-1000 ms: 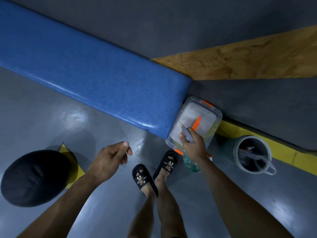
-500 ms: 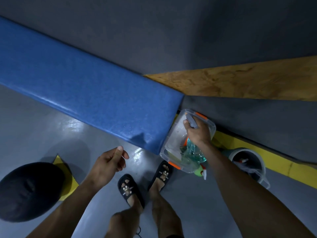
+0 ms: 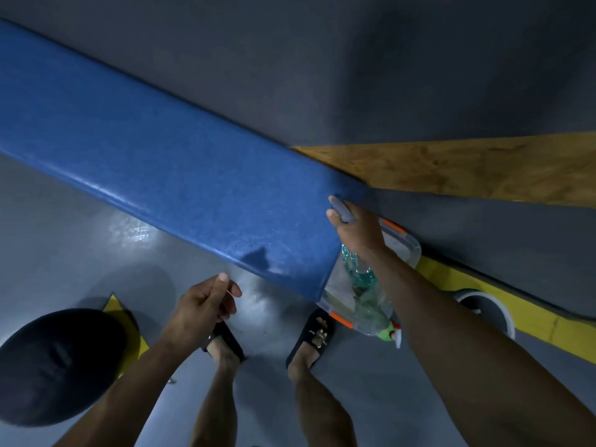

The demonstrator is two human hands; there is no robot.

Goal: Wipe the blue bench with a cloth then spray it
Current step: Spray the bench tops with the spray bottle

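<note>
Bench: blue bench (image 3: pixel 167 162) runs diagonally across the view, padded top with a slight sheen, looks firm and wipeable, probably a bit slick once wet.
Cloth: small grey cloth (image 3: pixel 341 210) sits bunched in the right hand (image 3: pixel 358 229), right at the bench's end corner. Soft and light, so it should squash flat under the palm; best held wadded with the fingers on top.
Right hand: fingers curled round the cloth, only a little of it poking out.
Left hand: left hand (image 3: pixel 201 304) hovers just off the bench's near edge, fingers loosely curled, thumb up, holding nothing as far as one can see.
Spray bottle: spray bottle (image 3: pixel 367 298) lies in the clear tub (image 3: pixel 408 250) on the floor by the bench end. Thin plastic with liquid inside, so likely light and a bit squashy; grab it at the neck by the trigger.
</note>
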